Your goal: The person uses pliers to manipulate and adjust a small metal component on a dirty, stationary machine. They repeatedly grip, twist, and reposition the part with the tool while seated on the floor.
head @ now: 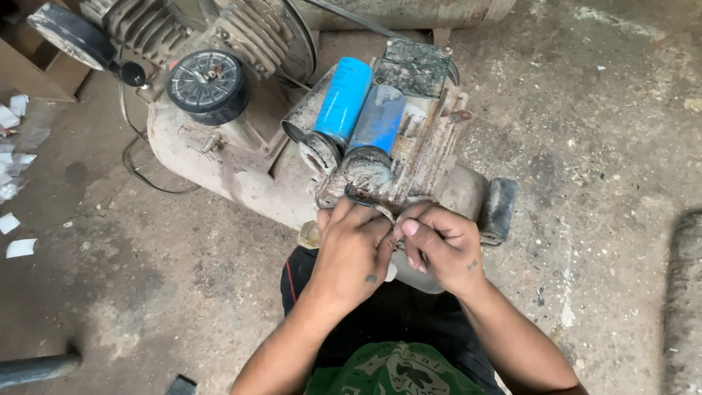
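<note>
Hands on motor end, below blue capacitors.

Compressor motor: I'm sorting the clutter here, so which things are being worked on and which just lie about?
In hand: left hand, right hand, electric motor, blue capacitors.
Lying about: paper scraps, black cable, dark pipe.

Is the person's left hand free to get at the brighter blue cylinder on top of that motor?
Probably yes. The left hand rests at the motor's near end, and the bright blue cylinder lies exposed just beyond, nothing covering it. It would first have to leave the part it grips.
</note>
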